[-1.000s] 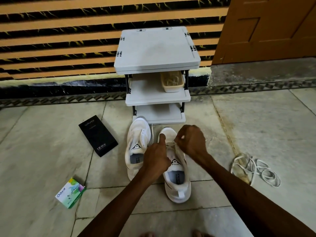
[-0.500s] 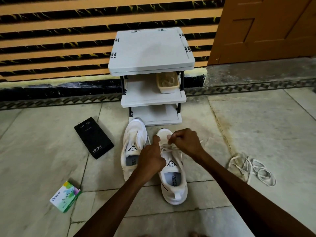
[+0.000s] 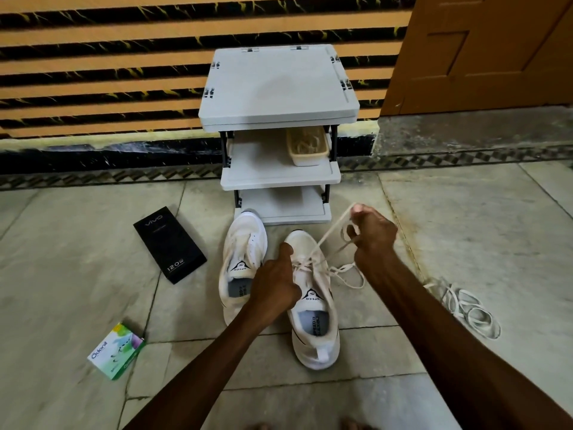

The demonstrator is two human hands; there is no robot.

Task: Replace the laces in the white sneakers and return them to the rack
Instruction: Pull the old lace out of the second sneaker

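Note:
Two white sneakers stand side by side on the floor in front of a grey three-shelf rack (image 3: 280, 178). The left sneaker (image 3: 243, 262) has no lace that I can see. The right sneaker (image 3: 313, 318) carries a cream lace (image 3: 325, 240) through its eyelets. My left hand (image 3: 274, 282) grips the right sneaker at its laced part, thumb up against the toe side. My right hand (image 3: 370, 234) is raised to the right of the shoe and pinches the lace, which runs taut from the eyelets up to my fingers. A loose end of the lace lies on the floor beside the shoe.
A loose white lace (image 3: 465, 308) lies coiled on the floor at the right. A black phone box (image 3: 170, 245) and a small green box (image 3: 116, 351) lie at the left. A beige basket (image 3: 307, 147) sits on the rack's middle shelf. A wooden door (image 3: 483, 51) is behind.
My right hand has moved up and to the right away from the shoe, drawing the lace out taut. My left hand has stayed on the right sneaker.

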